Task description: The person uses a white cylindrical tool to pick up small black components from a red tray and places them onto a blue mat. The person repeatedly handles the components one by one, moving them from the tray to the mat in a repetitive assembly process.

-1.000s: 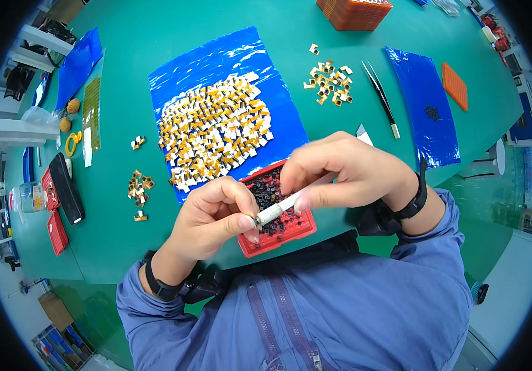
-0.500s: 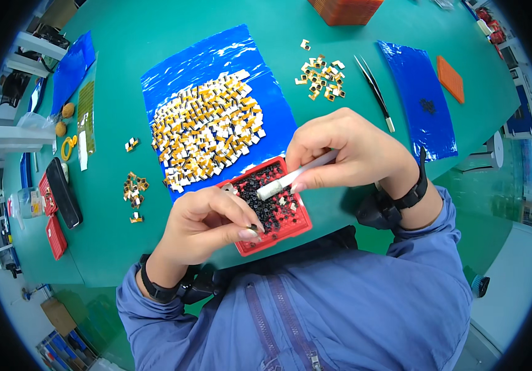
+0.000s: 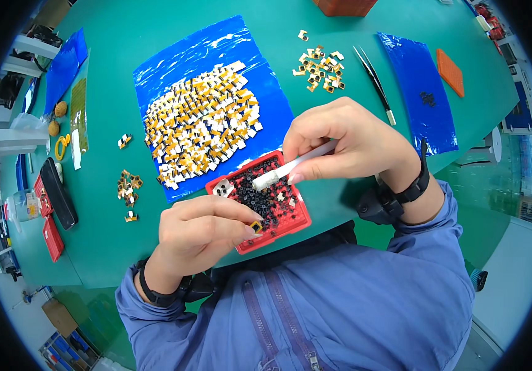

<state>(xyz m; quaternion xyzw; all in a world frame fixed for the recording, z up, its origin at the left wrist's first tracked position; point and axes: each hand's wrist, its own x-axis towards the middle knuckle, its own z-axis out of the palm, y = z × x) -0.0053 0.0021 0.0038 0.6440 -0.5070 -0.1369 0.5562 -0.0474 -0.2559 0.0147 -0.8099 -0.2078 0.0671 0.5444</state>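
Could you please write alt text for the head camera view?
A person's left hand pinches a small yellowish piece and the right hand holds a white stick over a red tray of black parts. Beyond lies a blue sheet bearing many white-and-gold pieces.

The person wears a slate-blue jacket [image 3: 371, 290] with creased sleeves [image 3: 436, 216] bunched on the forearms. Two rows of purple zipper teeth [image 3: 256, 315] line the front, one with a silvery pull [image 3: 313, 358] low down. Black straps [image 3: 415, 187] circle both wrists, each bearing a bulky black module [image 3: 380, 207]. The left hand [image 3: 201, 234] and right hand [image 3: 343, 139] are gloveless.
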